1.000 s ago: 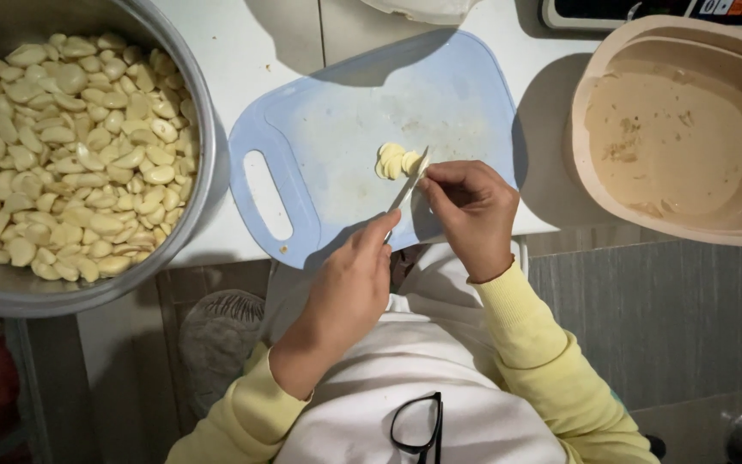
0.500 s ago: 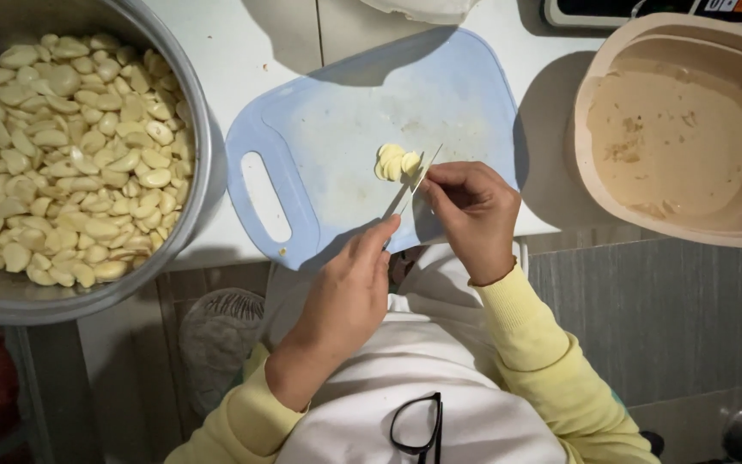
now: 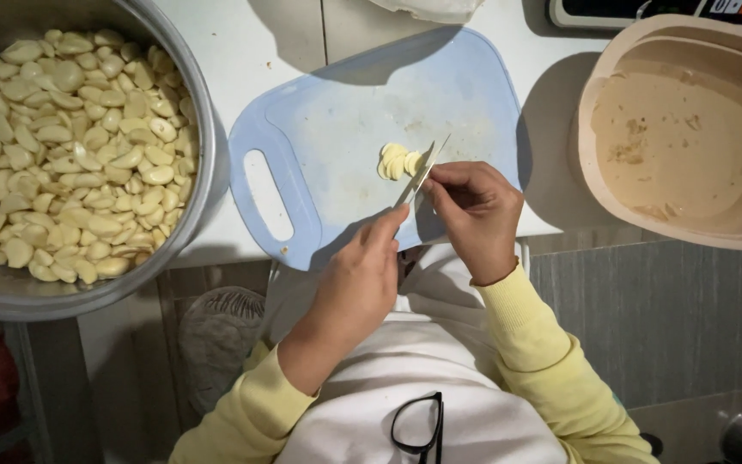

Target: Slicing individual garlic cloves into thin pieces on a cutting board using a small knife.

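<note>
Left hand (image 3: 361, 279): fingers curled round knife (image 3: 421, 174) handle, blade tip by garlic slices (image 3: 397, 161). Right hand (image 3: 474, 215): fingertips pinched together at blade, prob. on clove, hidden. Slices mid cutting board (image 3: 345, 129), bare board all round; near edge overhangs counter. Garlic pot (image 3: 203, 163) touches board's left edge. Beige tub (image 3: 594, 103) right, gap betw.

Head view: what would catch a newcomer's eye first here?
The big metal pot at left, heaped with peeled garlic cloves. At centre, on a pale blue cutting board, the left hand works a knife while the right hand steadies a small pile of garlic slices. A beige tub sits at right.
</note>
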